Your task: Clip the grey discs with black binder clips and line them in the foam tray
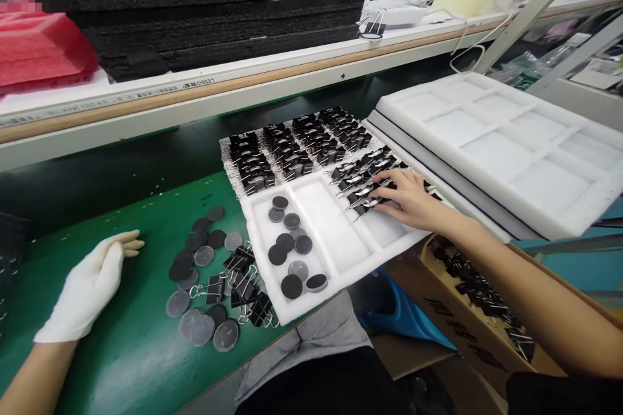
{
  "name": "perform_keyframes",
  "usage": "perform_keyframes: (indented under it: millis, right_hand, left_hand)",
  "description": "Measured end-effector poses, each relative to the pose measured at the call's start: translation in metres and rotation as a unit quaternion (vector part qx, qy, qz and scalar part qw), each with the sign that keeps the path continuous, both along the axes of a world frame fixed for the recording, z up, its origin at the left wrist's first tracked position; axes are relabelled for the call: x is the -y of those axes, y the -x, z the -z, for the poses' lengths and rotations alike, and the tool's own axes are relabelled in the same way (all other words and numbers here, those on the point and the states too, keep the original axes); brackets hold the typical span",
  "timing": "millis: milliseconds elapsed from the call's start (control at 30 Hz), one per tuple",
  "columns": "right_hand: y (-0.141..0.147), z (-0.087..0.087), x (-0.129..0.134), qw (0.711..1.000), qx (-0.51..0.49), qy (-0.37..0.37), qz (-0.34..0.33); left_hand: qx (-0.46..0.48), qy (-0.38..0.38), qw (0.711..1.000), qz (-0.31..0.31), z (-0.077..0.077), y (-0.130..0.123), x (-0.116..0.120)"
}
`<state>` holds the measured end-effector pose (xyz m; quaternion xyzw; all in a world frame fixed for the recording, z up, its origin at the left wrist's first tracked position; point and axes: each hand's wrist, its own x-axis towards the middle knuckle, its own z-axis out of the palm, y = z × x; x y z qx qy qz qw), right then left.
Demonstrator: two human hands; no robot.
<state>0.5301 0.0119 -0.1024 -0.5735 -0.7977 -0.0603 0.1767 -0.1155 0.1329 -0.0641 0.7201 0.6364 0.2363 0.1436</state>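
My left hand, in a white glove whose fingertips are bare, lies on the green tabletop with its fingers stretched out and nothing in them. Grey and black round discs are scattered to its right, beside a loose heap of black binder clips. Over the right side of the white foam tray, my bare right hand has its fingers closed around a binder clip in a row of clips. Its fingertips partly cover that clip. More discs lie in the tray's front left compartment.
The tray's back compartments hold rows of binder clips. Stacked white foam trays stand at the right, above a cardboard box of clips. A shelf rail crosses behind, bearing black foam sheets and a red bundle.
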Motion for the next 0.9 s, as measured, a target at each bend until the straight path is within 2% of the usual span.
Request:
perform_keyframes:
  millis: [133,333,533,700,800,900]
  right_hand:
    - [-0.002,0.001,0.003,1.0,-0.015,0.009,-0.001]
    - [0.002,0.0,0.001,0.998,-0.009,-0.048,0.042]
    - [0.005,0.0,0.014,0.995,0.0,-0.086,0.057]
    - [0.005,0.006,0.015,0.992,-0.003,-0.085,0.092]
    - [0.017,-0.003,0.021,0.991,0.006,-0.086,0.104]
    - [0.052,-0.021,0.025,0.991,0.013,-0.101,0.087]
  left_hand:
    - [-0.006,0.004,1.0,-0.005,-0.003,-0.003,0.002]
    - [-0.009,0.006,1.0,-0.007,-0.004,-0.002,0.003]
    - [-0.011,0.009,1.0,0.003,0.001,0.003,-0.001]
    - [-0.007,0.008,1.0,0.005,0.0,0.002,0.002]
    - [-0.009,-0.002,1.0,-0.005,-0.001,-0.002,0.002]
    - [-0.04,-0.062,0.997,-0.025,-0.001,-0.01,0.003]
